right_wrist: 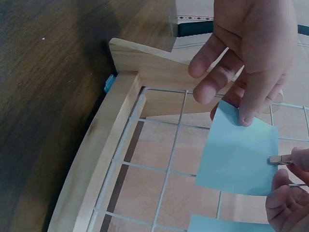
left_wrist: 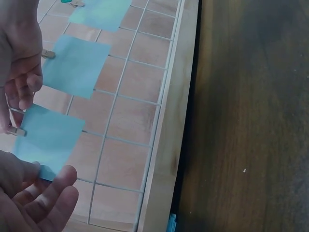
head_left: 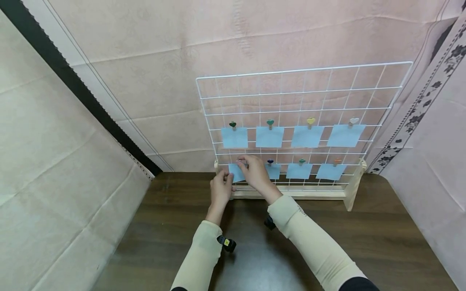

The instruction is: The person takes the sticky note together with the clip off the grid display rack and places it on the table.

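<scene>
A blue paper note [head_left: 236, 173] lies against the lower left of a white wire grid [head_left: 305, 93]. Its outer corner is pinched between the thumb and fingers of my left hand [head_left: 221, 188]. At the note's top edge my right hand [head_left: 255, 171] pinches a small wooden clip [right_wrist: 276, 160], which bites onto the paper there. In the left wrist view the same clip [left_wrist: 17, 131] shows beside the right hand's fingertips. A neighbouring blue note [left_wrist: 77, 66] hangs by its own clip [left_wrist: 48, 53], just past the right hand.
Several more blue notes [head_left: 307, 136] hang in two rows from clips with coloured hearts. The grid stands in a wooden base [head_left: 291, 195] with an angled end piece [head_left: 354, 186], at the back of a dark wooden table [head_left: 255, 250]. Pale cloth walls [head_left: 145, 81] surround it.
</scene>
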Tool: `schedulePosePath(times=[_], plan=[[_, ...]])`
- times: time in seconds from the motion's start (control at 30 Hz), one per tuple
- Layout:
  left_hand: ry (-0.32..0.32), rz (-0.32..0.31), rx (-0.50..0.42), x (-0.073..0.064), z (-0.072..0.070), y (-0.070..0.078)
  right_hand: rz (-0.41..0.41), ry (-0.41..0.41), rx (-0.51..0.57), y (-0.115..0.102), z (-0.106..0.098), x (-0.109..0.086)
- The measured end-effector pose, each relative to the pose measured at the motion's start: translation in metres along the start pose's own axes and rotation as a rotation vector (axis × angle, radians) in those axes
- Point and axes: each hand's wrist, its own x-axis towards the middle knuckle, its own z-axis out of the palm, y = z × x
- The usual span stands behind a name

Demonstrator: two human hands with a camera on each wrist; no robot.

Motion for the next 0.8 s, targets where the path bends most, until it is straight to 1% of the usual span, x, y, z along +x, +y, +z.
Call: schedulePosePath(times=[0.23, 0.47, 0.57, 0.7, 0.8], plan=[[0.000, 0.001, -0.012, -0.0012, -0.0006, 0.0007, -0.023, 0.030, 0.008, 0.0024, 0.0020, 0.0005], [0.009, 0.021, 0.082, -0.0040, 0.0000, 0.0006, -0.025, 0.052, 0.010, 0.0035, 0.0028, -0.0004], [0.005, 0.026, 0.094, -0.0048, 0.0000, -0.0003, -0.022, 0.071, 0.025, 0.0037, 0.0023, -0.0009], [0.001, 0.025, 0.077, -0.0062, -0.0007, -0.0034, -0.015, 0.083, 0.045, 0.0018, -0.0002, -0.0019], [-0.004, 0.028, 0.045, -0.0076, -0.0021, -0.0058, -0.019, 0.079, 0.030, 0.0006, -0.0023, -0.0025]])
